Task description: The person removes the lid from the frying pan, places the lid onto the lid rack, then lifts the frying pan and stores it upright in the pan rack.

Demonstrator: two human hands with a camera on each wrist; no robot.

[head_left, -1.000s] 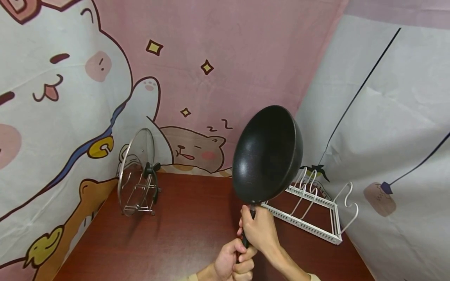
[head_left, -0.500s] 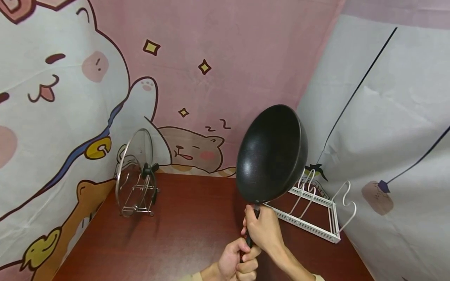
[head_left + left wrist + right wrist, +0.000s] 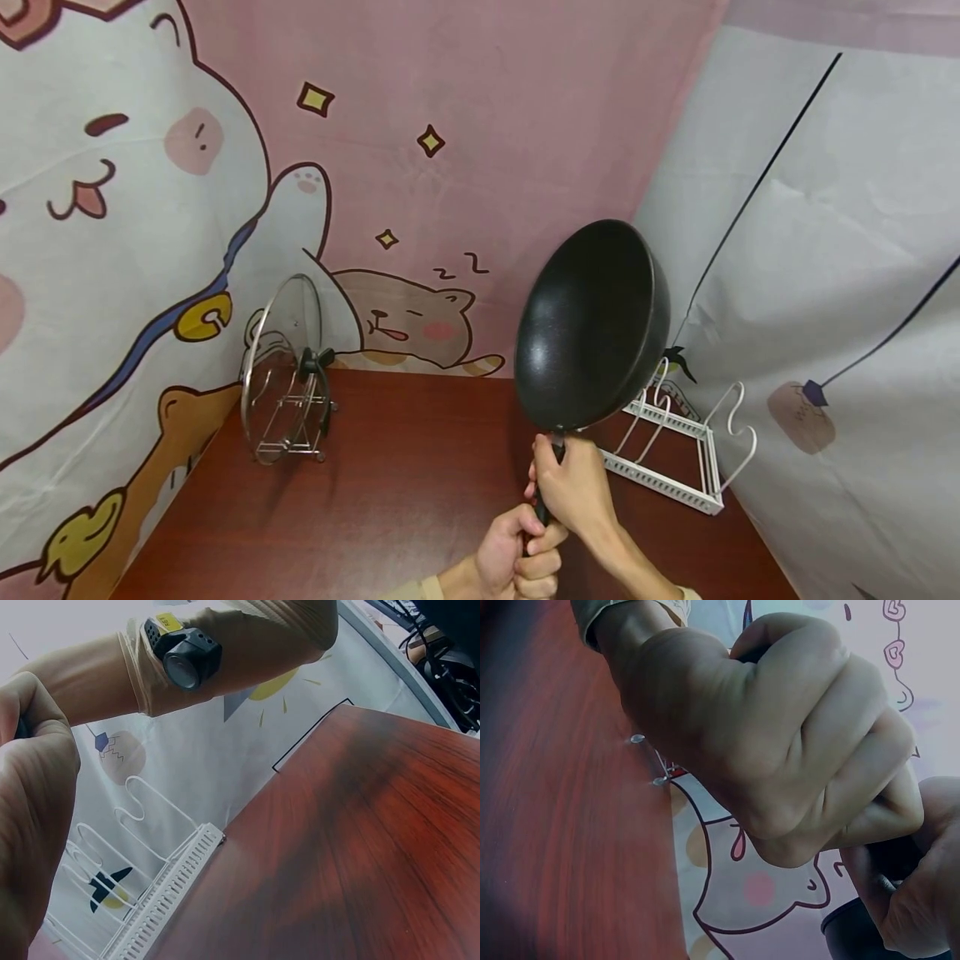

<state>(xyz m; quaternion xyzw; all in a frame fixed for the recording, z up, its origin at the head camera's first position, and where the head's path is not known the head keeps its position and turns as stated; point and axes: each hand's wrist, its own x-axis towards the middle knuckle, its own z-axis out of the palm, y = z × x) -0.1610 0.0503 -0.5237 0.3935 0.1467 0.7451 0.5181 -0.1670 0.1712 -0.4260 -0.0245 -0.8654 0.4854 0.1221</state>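
In the head view a deep black wok is held up in the air, tilted, with its inside facing me and its handle slanting downward. My right hand grips the handle close to the wok. Below it, my left hand wraps round the lower part of the handle. The right wrist view shows the left hand's curled fist large, with part of the dark wok at the lower edge. Behind the wok, a white rack with upright wire loops stands on the table, partly hidden.
A glass lid with a black knob stands upright in a small metal wire rack at the left of the brown table. Printed cloth walls enclose the back and both sides. The wok overlaps the white rack's far left part.
Both hands and the wok have shifted a little to the right, covering more of the white rack. The view has turned slightly to the right. The grip on the handle looks the same.
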